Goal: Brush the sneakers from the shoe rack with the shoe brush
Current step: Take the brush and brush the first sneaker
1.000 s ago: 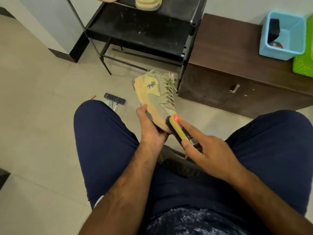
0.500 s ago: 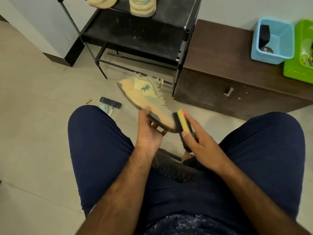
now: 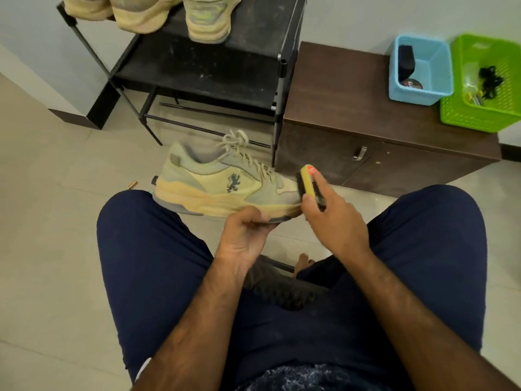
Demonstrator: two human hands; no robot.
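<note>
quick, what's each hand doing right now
Left hand: grips the sneaker by its sole.
Right hand: holds the shoe brush against the toe.

You won't get any readable text here. The sneaker [image 3: 208, 193] shows a dark-blue lion emblem [image 3: 233, 182] on its side, no lettering legible. The shoe brush [image 3: 307, 184] carries a round red sticker [image 3: 311, 169], print blurred. The tin [image 3: 411, 83] in the blue basket [image 3: 441, 66] has a label too small to read.

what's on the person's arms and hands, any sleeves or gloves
No gloves on the left hand or right hand, no rings or watch that show, and both forearms are bare, with no sleeve in view.
</note>
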